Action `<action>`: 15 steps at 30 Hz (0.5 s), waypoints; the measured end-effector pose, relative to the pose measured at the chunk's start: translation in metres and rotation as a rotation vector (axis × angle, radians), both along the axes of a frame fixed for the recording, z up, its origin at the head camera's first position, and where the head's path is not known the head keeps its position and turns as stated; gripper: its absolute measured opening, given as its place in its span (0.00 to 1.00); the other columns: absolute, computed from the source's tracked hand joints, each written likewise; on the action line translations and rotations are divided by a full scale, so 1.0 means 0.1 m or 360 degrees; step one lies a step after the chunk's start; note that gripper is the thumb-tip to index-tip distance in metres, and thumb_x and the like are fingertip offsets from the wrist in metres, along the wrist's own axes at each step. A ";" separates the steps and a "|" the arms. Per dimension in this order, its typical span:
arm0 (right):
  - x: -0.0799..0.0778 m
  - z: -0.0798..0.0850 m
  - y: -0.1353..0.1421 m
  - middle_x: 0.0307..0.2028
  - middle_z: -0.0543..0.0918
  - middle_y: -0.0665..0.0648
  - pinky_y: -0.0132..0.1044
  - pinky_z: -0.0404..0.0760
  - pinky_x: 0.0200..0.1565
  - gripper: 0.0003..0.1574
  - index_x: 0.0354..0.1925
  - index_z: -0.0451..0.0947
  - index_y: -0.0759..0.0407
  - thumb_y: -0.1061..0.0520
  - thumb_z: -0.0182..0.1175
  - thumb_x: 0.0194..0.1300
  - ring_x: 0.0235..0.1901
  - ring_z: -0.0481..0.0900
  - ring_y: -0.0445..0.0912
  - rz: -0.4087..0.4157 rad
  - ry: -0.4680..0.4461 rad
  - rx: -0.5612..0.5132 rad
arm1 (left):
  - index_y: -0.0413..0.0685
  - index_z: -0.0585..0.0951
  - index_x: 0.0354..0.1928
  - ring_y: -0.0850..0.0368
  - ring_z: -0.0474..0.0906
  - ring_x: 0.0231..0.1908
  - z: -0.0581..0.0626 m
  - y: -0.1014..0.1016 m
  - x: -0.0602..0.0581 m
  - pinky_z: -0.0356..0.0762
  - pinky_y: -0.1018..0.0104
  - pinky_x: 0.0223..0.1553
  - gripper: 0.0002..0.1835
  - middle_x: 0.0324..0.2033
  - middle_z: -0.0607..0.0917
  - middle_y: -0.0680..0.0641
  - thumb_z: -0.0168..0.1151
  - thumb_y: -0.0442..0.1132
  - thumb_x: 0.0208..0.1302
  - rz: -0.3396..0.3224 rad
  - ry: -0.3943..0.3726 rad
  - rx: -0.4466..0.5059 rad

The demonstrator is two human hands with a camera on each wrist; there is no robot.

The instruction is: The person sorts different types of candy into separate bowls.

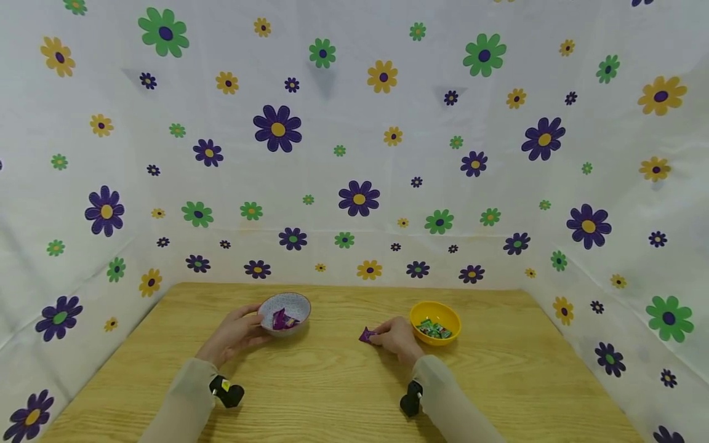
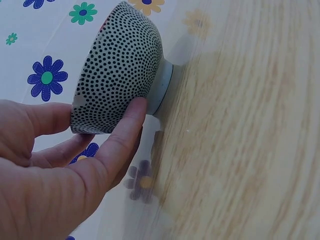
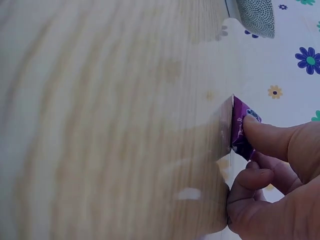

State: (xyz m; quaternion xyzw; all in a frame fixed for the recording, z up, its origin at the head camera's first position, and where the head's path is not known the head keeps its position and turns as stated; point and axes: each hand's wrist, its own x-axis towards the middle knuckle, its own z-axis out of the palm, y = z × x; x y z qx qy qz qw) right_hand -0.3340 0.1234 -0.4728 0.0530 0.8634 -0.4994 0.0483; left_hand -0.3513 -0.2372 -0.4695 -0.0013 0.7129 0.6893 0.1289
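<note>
On the left of the table, my left hand [image 1: 235, 335] holds the side of a speckled bowl [image 1: 301, 326]. Seen from the left wrist, the dotted bowl [image 2: 120, 70] stands on its foot, with a digit low on its outer wall and others near the rim. Purple wrapped candy [image 1: 281, 320] lies inside the bowl. My right hand [image 1: 397, 339] pinches another purple wrapped candy [image 1: 366, 335] at the tabletop; the right wrist view shows the thumb on the purple wrapper [image 3: 240, 125]. Just beyond the right hand is a yellow bowl [image 1: 455, 329] containing several green wrapped candies [image 1: 434, 329].
The wooden table [image 1: 321, 394] has a pale grain. Around its back and sides hangs a white cloth [image 1: 310, 172] printed with flowers. A black wrist camera [image 1: 227, 392] is strapped to the left wrist, and another black camera [image 1: 411, 400] to the right.
</note>
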 end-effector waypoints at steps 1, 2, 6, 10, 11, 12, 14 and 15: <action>0.00 0.01 0.00 0.42 0.82 0.60 0.34 0.73 0.39 0.08 0.39 0.86 0.63 0.60 0.69 0.60 0.38 0.73 0.48 0.0022 0.0008 0.0027 | 0.35 0.49 0.75 0.32 0.65 0.66 0.00 0.00 0.00 0.77 0.49 0.57 0.30 0.70 0.57 0.25 0.42 0.36 0.78 0.0000 0.0000 -0.0001; 0.00 0.02 -0.01 0.41 0.82 0.60 0.33 0.73 0.38 0.08 0.38 0.86 0.62 0.60 0.69 0.60 0.37 0.73 0.48 0.0031 0.0015 0.0041 | 0.34 0.49 0.75 0.32 0.66 0.66 0.01 -0.01 -0.01 0.77 0.49 0.57 0.30 0.70 0.57 0.25 0.42 0.36 0.78 0.0003 -0.0001 0.0000; -0.01 0.03 -0.02 0.39 0.82 0.59 0.32 0.72 0.35 0.08 0.38 0.86 0.63 0.60 0.69 0.60 0.35 0.73 0.47 0.0053 0.0024 0.0049 | 0.34 0.50 0.75 0.38 0.73 0.60 0.03 0.00 -0.01 0.78 0.50 0.55 0.29 0.69 0.59 0.25 0.43 0.35 0.78 0.0032 0.0000 -0.0016; -0.01 0.00 -0.01 0.39 0.82 0.59 0.33 0.72 0.35 0.09 0.39 0.86 0.64 0.60 0.68 0.61 0.35 0.73 0.47 0.0032 0.0010 0.0044 | 0.34 0.51 0.74 0.47 0.79 0.52 0.05 0.02 0.01 0.79 0.51 0.54 0.30 0.67 0.62 0.25 0.44 0.35 0.77 0.0055 0.0002 -0.0050; -0.01 -0.01 -0.01 0.39 0.82 0.59 0.33 0.72 0.36 0.09 0.40 0.86 0.63 0.60 0.68 0.61 0.35 0.73 0.47 0.0033 0.0007 0.0053 | 0.33 0.51 0.74 0.48 0.79 0.51 0.05 0.02 0.01 0.79 0.51 0.54 0.29 0.67 0.63 0.25 0.45 0.35 0.77 0.0059 0.0003 -0.0049; -0.02 -0.02 -0.01 0.39 0.82 0.59 0.33 0.72 0.35 0.09 0.40 0.86 0.63 0.59 0.68 0.61 0.35 0.73 0.47 0.0037 0.0009 0.0059 | 0.33 0.51 0.74 0.48 0.80 0.51 0.05 0.02 0.01 0.79 0.51 0.54 0.29 0.67 0.63 0.25 0.45 0.35 0.76 0.0059 0.0003 -0.0047; -0.02 -0.03 -0.01 0.39 0.82 0.58 0.33 0.72 0.35 0.10 0.40 0.86 0.63 0.59 0.68 0.61 0.35 0.73 0.47 0.0058 0.0026 0.0066 | 0.33 0.51 0.74 0.46 0.79 0.52 0.04 0.02 0.01 0.79 0.51 0.54 0.30 0.67 0.63 0.25 0.45 0.35 0.76 0.0063 0.0003 -0.0053; -0.02 -0.04 -0.01 0.39 0.82 0.58 0.33 0.72 0.35 0.10 0.40 0.85 0.63 0.59 0.68 0.62 0.35 0.73 0.47 0.0066 0.0032 0.0066 | 0.33 0.52 0.74 0.45 0.79 0.53 0.03 0.02 0.01 0.79 0.50 0.54 0.29 0.67 0.62 0.26 0.45 0.35 0.77 0.0065 0.0002 -0.0048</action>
